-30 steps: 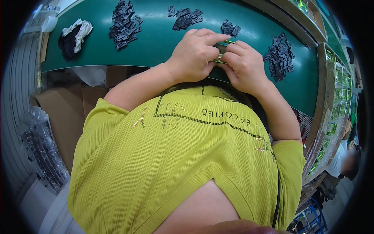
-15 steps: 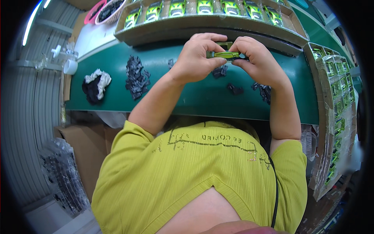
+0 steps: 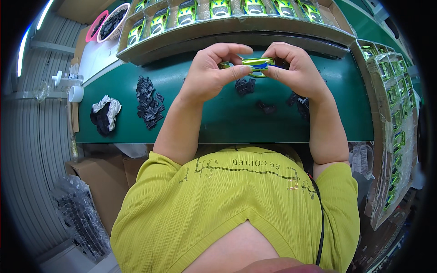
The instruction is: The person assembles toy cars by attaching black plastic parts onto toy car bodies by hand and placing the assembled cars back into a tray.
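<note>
Above the far half of the green table, a shiny green toy car body (image 3: 258, 64) with a blue patch is held between my two hands. My left hand (image 3: 207, 73) pinches its left end, the thumb along the near side and the index finger raised over it. At the other end, the thumb and fingers of my right hand (image 3: 295, 69) grip the body. Whether a small part is also between my fingers cannot be seen. Below the hands lie a small heap of black plastic pieces (image 3: 245, 86) and a few loose black pieces (image 3: 266, 107).
A long cardboard tray (image 3: 236, 28) of green car bodies runs along the back. Another divided carton (image 3: 380, 102) of them stands at the right. On the left are a larger black-piece pile (image 3: 149, 104), black-and-white cloth (image 3: 105, 114), a white cup (image 3: 76, 94) and a pink basket (image 3: 94, 28).
The car body has been turned in my hands, so its glossy surface and blue patch now show. The whole view has shifted slightly.
</note>
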Demonstrator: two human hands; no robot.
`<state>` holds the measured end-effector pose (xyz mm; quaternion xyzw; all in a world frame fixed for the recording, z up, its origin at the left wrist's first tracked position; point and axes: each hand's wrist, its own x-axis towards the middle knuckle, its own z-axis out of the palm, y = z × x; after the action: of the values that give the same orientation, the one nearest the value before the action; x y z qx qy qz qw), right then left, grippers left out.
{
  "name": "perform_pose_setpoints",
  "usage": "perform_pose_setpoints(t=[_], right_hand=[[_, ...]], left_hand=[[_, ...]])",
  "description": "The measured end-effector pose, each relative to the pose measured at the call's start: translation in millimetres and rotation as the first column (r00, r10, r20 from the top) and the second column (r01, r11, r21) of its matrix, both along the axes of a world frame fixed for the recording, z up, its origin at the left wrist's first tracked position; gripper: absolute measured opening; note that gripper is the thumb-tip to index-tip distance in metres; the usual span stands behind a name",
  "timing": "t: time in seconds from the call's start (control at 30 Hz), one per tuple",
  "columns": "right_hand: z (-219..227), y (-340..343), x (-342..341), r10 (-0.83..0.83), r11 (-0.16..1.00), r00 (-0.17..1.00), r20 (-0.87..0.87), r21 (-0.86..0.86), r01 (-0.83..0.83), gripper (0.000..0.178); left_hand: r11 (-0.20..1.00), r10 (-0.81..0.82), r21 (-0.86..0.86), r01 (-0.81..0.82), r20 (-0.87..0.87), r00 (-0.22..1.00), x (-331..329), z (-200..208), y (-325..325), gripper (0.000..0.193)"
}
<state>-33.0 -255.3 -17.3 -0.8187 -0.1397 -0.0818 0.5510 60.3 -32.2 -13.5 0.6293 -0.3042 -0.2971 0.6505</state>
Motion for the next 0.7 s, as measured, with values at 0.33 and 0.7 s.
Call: perform_pose_setpoints(t=[0.33,0.7], right_hand=[[4.9,7.8,-9.5,-0.074,0.989,0.932,0.355,-0.096,0.115,0.016],[-2.4,13.3,-11.5,-0.049,0.984,0.984,0.173,0.178,0.018,0.009]], left_hand=[[0.986,-0.082,-0.141,0.087,0.045,0.996,-22.8,10.3,2.2,0.053],[0.96,-0.231,-0.258,0.105,-0.53,0.816,-30.3,14.8,-0.9,0.043]])
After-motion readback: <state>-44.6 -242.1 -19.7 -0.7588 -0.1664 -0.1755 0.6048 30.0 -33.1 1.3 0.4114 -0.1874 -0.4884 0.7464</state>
